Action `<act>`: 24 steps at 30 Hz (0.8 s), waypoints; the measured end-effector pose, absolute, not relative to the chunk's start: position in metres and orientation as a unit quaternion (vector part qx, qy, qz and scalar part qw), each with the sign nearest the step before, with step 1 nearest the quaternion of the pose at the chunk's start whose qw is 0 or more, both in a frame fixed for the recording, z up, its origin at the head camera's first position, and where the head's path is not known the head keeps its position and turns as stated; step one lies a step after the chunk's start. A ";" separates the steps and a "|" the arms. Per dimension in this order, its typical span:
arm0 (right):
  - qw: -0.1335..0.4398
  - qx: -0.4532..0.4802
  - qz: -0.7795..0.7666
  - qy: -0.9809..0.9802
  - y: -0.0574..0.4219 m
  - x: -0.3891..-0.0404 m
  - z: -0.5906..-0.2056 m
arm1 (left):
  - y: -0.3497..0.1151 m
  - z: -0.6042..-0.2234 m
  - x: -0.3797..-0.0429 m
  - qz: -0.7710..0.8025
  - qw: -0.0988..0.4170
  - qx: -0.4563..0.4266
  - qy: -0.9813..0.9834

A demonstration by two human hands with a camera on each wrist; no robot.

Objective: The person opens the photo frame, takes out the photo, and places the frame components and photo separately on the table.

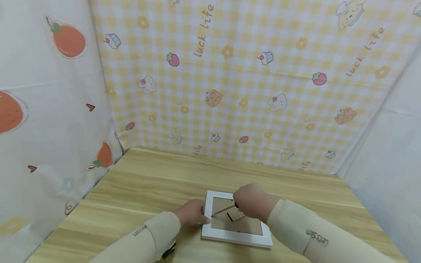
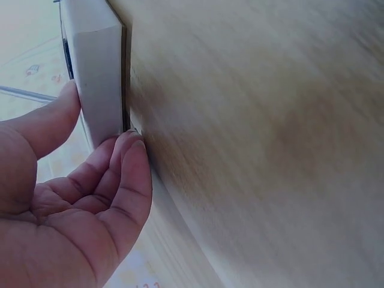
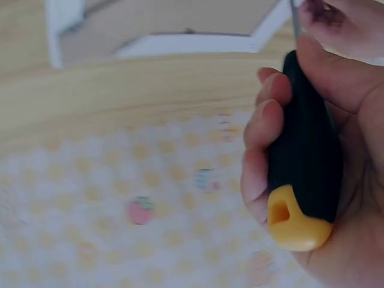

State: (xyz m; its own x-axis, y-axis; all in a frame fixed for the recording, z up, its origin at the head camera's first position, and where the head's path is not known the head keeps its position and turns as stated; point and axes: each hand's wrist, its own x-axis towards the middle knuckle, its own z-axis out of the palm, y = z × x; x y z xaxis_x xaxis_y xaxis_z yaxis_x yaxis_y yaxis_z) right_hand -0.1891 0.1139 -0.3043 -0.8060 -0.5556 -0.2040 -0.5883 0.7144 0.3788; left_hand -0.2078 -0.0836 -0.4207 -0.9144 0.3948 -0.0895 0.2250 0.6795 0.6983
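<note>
A white picture frame [image 1: 237, 237] lies back side up on the wooden table, its brown backing board [image 1: 251, 227] facing me. My left hand [image 1: 191, 212] grips the frame's left side. In the left wrist view the thumb rests on one face of the frame edge [image 2: 99, 75], with curled fingers at the other. My right hand [image 1: 252, 201], above the board, is wrapped round a screwdriver [image 3: 309, 141] with a black and yellow handle. Its thin metal shaft [image 1: 224, 210] slants left across the board, the tip at the board's left edge beside a small dark tab.
More small dark tabs dot the board's edges, and a short dark strip [image 1: 230, 217] lies near its middle. The wood-grain table [image 1: 158, 179] extends round the frame. Behind it hangs a yellow checked cloth [image 1: 197, 120]; a white printed cloth [image 1: 59, 120] covers the left side.
</note>
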 end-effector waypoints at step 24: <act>-0.055 -0.097 -0.164 0.980 0.220 -0.167 -0.406 | -0.082 -0.427 -0.211 0.371 0.114 0.176 0.905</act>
